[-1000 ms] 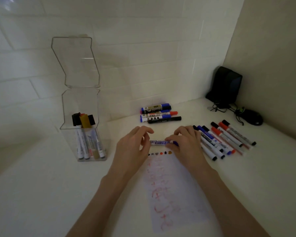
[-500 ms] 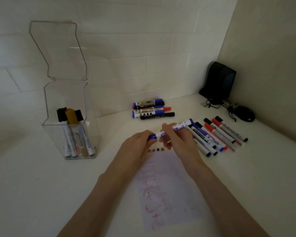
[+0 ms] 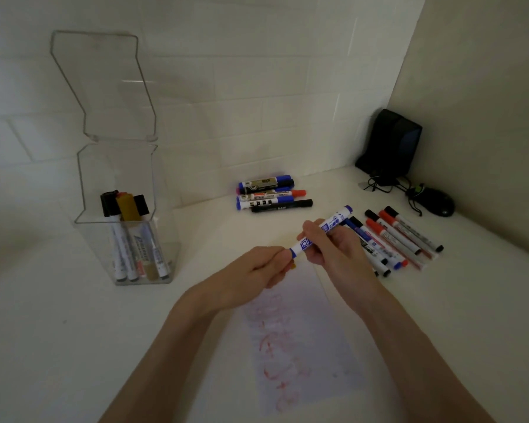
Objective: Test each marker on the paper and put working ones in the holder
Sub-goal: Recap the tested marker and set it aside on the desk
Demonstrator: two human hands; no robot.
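Observation:
A white marker with blue ends (image 3: 333, 223) is held slanted above the paper (image 3: 300, 337). My right hand (image 3: 336, 248) grips its barrel. My left hand (image 3: 263, 270) pinches its lower blue end, the cap; whether the cap is on or off the tip I cannot tell. The paper carries red scribbles and a row of small test marks partly hidden by my hands. The clear holder (image 3: 126, 239), lid up, stands at the left with several markers upright inside.
A row of several markers (image 3: 397, 239) lies right of my hands. Another small pile of markers (image 3: 272, 193) lies near the back wall. A black box (image 3: 388, 148) with cables and a black mouse (image 3: 437, 203) sit in the right corner.
The marker went from lying level between my hands to slanted, its far end raised to the right. My left hand now holds only its lower cap end.

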